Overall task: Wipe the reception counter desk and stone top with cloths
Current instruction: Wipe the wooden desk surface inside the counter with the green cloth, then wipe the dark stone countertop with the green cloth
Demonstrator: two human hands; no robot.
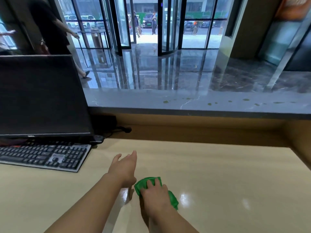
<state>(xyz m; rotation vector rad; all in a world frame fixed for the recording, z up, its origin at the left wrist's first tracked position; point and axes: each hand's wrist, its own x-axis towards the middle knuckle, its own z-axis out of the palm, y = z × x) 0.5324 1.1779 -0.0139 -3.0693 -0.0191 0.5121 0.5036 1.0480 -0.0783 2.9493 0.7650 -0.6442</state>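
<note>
Centrally, near the front edge of the pale desk surface [218, 174], a bunched green cloth [172, 198] is pressed flat under the right hand [155, 195], whose fingers are curled over and into the fabric so that the cloth is gripped against the wood. Just to the left, the left hand [123, 168] is held open and empty, fingers extended toward the far side; whether it rests on the desk or hovers over it cannot be told. Only one cloth is seen, although cloths are named in the task.

Farther left, a black keyboard [45, 156] and a dark monitor [40, 96] are placed on the desk, with cables [117, 131] trailing behind them. Beyond the desk, a raised grey stone top [193, 102] is shown running across the view. Greenish spots [165, 101] are scattered over its right half, and these are judged to be unwiped marks. A polished lobby floor [168, 71], a revolving door [143, 24] and a passer-by [50, 26] at far left are visible behind.

Progress is judged to be early. A glossy sheen is noted on the desk around the cloth, which may indicate a wiped patch or mere reflection. The remaining desk area, the zone beside the keyboard, and the whole stone top are taken as left to be wiped.
</note>
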